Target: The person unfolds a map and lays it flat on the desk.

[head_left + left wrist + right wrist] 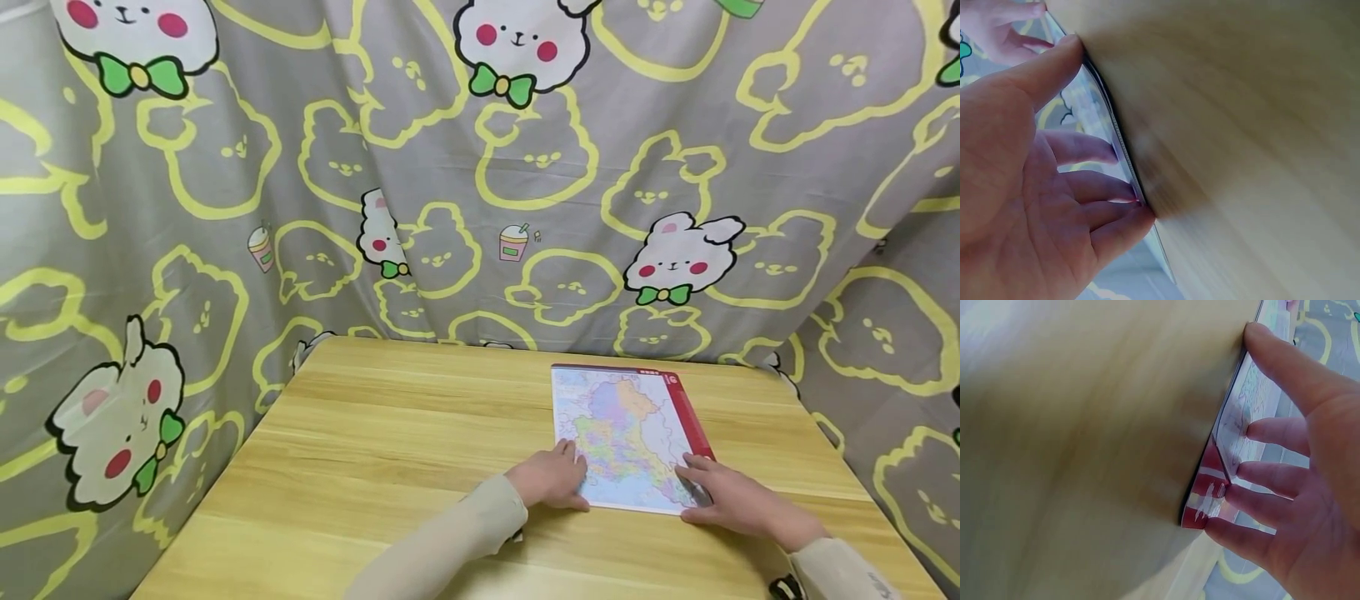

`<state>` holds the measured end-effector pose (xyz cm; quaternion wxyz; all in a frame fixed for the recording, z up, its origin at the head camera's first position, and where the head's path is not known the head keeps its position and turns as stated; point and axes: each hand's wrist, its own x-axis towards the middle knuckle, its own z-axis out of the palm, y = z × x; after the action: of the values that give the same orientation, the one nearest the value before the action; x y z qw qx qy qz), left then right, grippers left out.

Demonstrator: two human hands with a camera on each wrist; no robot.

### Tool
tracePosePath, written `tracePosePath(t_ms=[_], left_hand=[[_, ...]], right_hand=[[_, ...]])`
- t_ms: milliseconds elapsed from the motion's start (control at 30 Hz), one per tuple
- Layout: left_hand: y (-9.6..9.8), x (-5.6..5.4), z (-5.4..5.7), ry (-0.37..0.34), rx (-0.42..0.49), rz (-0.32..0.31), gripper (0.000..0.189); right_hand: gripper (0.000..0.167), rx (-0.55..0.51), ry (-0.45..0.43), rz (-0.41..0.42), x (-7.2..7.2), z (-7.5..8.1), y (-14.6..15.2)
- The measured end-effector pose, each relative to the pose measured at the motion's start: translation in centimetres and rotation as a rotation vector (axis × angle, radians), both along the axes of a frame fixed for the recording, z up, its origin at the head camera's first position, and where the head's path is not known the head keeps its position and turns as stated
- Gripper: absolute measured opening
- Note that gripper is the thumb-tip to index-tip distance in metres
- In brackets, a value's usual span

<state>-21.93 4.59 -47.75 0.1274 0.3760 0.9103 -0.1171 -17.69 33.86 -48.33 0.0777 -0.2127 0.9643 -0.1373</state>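
Wooden bench (pixel 412 433) is carrying a map (pixel 622 425), which is lying right of the bench's centre, between the two hands. Left hand (pixel 551 479) is touching the map's left side; its grip is spreading, with the thumb resting at the near edge. Right hand (pixel 738 497) is touching the right side, where a red strip (pixel 688 412) is running; its grip is likewise spreading. Patterned curtain (pixel 435 150) is hanging behind.

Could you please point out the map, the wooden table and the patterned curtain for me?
Map (pixel 619 440): head view, on the middle of its printed sheet.
Wooden table (pixel 375 433): head view, on the bare top to the map's left.
Patterned curtain (pixel 442 171): head view, on the gray cloth behind the table.
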Motion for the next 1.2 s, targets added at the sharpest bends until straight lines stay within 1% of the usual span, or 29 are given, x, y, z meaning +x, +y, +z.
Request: tracePosePath(t_ms=[233, 367, 567, 700, 933, 1200], left_hand=[[-1.3, 0.2, 0.1, 0.008, 0.000, 0.014, 0.075], [-2.0, 0.4, 0.0, 0.009, -0.001, 0.015, 0.075], [-3.1, 0.7, 0.0, 0.021, -0.007, 0.008, 0.074], [-3.8, 0.8, -0.1, 0.025, 0.001, 0.028, 0.074], [-5.1, 0.8, 0.0, 0.001, 0.013, 0.061, 0.075], [-6.8, 0.9, 0.0, 0.003, 0.024, 0.062, 0.076]], right_hand=[[0.076, 0.014, 0.025, 0.036, -0.1, 0.2, -1.6], [0.075, 0.017, 0.034, 0.044, 0.0, 0.3, -2.3], [0.073, 0.008, 0.027, 0.044, 0.1, 0.4, -3.4], [0.073, 0.010, 0.039, 0.059, 0.0, 0.4, -4.1], [0.072, 0.018, 0.040, 0.071, -0.1, 0.4, -5.5], [0.072, 0.036, 0.051, 0.090, -0.5, 0.1, -6.9]])
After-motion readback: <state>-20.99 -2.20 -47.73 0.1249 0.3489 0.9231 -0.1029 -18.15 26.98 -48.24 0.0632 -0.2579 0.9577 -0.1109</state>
